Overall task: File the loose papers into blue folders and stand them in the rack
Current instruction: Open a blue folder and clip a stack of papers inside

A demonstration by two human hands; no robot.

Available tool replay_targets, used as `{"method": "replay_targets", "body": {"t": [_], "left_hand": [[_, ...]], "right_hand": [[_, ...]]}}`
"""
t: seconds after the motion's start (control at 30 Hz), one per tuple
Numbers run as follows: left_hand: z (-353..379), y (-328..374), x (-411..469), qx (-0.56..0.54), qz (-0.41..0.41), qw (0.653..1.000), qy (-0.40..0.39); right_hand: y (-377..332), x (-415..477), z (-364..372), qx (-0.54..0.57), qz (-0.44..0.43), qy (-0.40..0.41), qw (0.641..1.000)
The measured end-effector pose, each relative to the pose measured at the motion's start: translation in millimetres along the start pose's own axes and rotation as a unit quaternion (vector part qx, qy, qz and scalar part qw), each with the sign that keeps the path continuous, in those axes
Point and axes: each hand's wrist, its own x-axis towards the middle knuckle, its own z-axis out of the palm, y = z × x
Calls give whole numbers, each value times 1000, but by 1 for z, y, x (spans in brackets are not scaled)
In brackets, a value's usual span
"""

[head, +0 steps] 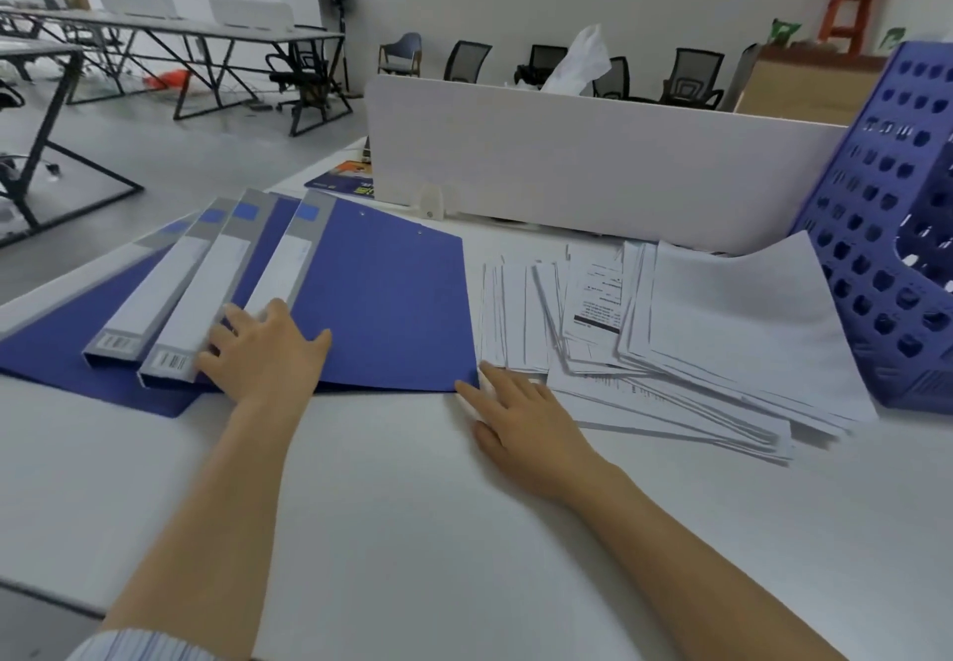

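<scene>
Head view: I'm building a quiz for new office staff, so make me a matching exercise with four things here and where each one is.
Things:
1. left hand
2. right hand
3. loose papers
4. rack

Places:
A. far right, beside the papers
B. flat on the fanned blue folders
C. fingertips at the near right corner of the top folder
D. piled between folders and rack

Pairs: 1-B, 2-C, 3-D, 4-A.
</scene>
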Motion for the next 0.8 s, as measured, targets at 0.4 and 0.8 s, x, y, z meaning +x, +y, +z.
{"method": "replay_targets", "body": {"t": [0.4, 0.8], "left_hand": [[-43, -27, -5, -483, -95, 864, -105], [-43, -37, 2, -725, -45, 680, -98]], "right_hand": [[-1, -7, -7, 26, 21, -43, 999], [2, -10, 3, 94, -11, 152, 984]]}}
